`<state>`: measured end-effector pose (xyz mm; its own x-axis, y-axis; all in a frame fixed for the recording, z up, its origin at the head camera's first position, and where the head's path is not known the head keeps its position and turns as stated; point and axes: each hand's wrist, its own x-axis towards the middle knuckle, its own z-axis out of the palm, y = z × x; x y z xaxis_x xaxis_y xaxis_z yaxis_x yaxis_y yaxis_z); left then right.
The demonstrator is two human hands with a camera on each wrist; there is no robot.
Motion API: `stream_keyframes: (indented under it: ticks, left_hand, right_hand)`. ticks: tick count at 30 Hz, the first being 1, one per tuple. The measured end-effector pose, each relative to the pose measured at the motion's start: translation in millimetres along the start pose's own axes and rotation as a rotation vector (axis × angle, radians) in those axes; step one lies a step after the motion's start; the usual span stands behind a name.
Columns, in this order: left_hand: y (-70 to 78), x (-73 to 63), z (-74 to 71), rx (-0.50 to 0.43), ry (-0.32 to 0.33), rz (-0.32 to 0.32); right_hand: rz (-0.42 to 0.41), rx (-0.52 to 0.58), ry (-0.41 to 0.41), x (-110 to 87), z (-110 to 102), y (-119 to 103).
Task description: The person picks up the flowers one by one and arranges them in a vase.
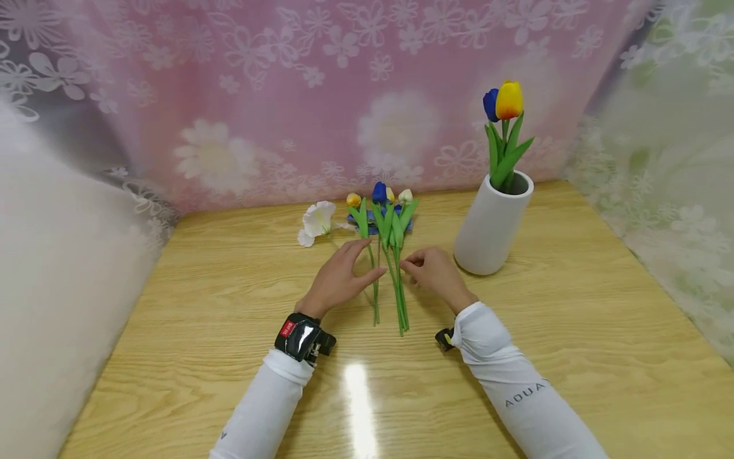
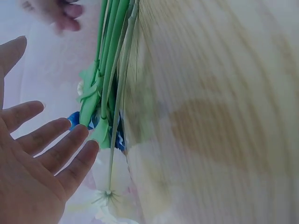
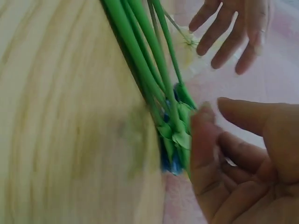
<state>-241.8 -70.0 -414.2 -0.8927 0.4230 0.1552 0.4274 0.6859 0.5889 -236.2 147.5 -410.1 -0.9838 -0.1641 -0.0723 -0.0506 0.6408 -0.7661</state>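
Artificial tulips lie on the table with stems toward me: an orange-yellow tulip (image 1: 353, 200), a blue tulip (image 1: 380, 192) and a cream tulip (image 1: 406, 196) among them. A white flower (image 1: 318, 218) lies at their left. My left hand (image 1: 339, 277) hovers over the left stems, its fingers extended and spread in the left wrist view. Just right of the green stems (image 1: 399, 299) is my right hand (image 1: 436, 274). Its fingers (image 3: 210, 154) are loosely bent, with a gap between thumb and index in the right wrist view, and nothing shows between them.
To the right stands a white vase (image 1: 487, 233), holding a yellow-red tulip (image 1: 509, 100) and a blue tulip (image 1: 490, 105). Blue petals (image 1: 369, 223) lie beneath the tulip leaves. A pink floral curtain (image 1: 321, 115) hangs behind the wooden table (image 1: 218, 306).
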Motion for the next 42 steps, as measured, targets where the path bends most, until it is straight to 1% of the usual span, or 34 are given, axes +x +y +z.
stream_keyframes:
  ticks: [3, 5, 8, 13, 19, 26, 30, 37, 42]
  left_hand:
    - [-0.8, -2.0, 0.3, -0.006, 0.007, -0.008]
    - [-1.3, -3.2, 0.7, -0.010, 0.009, -0.011]
    - [-2.0, -4.6, 1.7, -0.018, 0.014, -0.017]
    - [-2.7, -6.3, 3.8, -0.030, 0.023, -0.013]
    - [-4.3, -8.6, 5.0, -0.027, 0.015, -0.015]
    - [-4.5, -9.9, 3.9, -0.023, 0.017, -0.024]
    - [-3.7, -10.9, 2.3, -0.026, 0.012, -0.036]
    - [-3.2, -12.7, 0.1, -0.034, 0.012, -0.048]
    - [-3.1, -12.3, 0.6, -0.041, 0.023, -0.047]
  right_hand:
    - [0.039, -0.023, -0.023, 1.9, 3, 4]
    - [0.045, -0.035, -0.022, 2.9, 5, 7]
    - [0.058, -0.011, -0.026, 4.7, 6, 10]
    - [0.113, 0.031, -0.032, 7.4, 8, 15]
    - [0.136, 0.059, -0.028, 5.9, 6, 17]
    - [0.161, 0.087, -0.002, 3.8, 4, 15]
    - [0.159, 0.109, 0.023, 2.7, 3, 14]
    - [0.093, 0.080, 0.069, -2.1, -3, 9]
    - [0.066, 0.151, 0.083, -4.9, -7, 1]
